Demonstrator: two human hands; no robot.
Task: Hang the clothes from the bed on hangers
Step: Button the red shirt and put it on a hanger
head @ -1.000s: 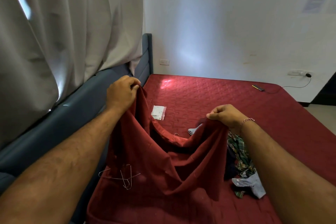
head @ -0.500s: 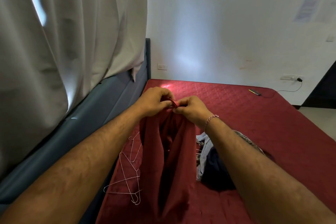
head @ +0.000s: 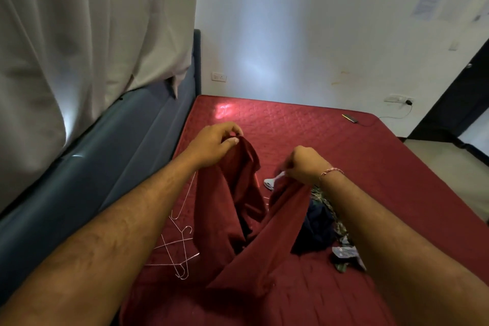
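Both hands hold the same dark red garment (head: 238,219) up over the bed (head: 344,167), well apart from each other: left hand (head: 214,145) at center frame pinches one top edge between thumb and fingers, right hand (head: 304,164) just right of center is fisted round the other edge. Bed fills the lower middle and right, red quilted cover, nearly same colour as the garment so edges are hard to read. Grey curtain (head: 79,34) upper left, blue headboard (head: 119,153) under it running down the left side. Garment hangs in two limp folds from the hands, lower end pooled on the bed at bottom center. Pile of other clothes (head: 325,222) lower right, dark blue and plaid, partly behind the right forearm. Wire hangers (head: 177,249) lie in a loose tangle on the bed lower left of center, just beside the hanging cloth, untouched. Small white item (head: 272,181) between the hands, cannot tell what. Phone (head: 349,118) on cable far right edge of bed. Judgement: cloth is light, soft, no stiffness, will sag and twist; best held at shoulders or waistband seam, spread flat before feeding a hanger in. Hangers look thin, likely snag together.
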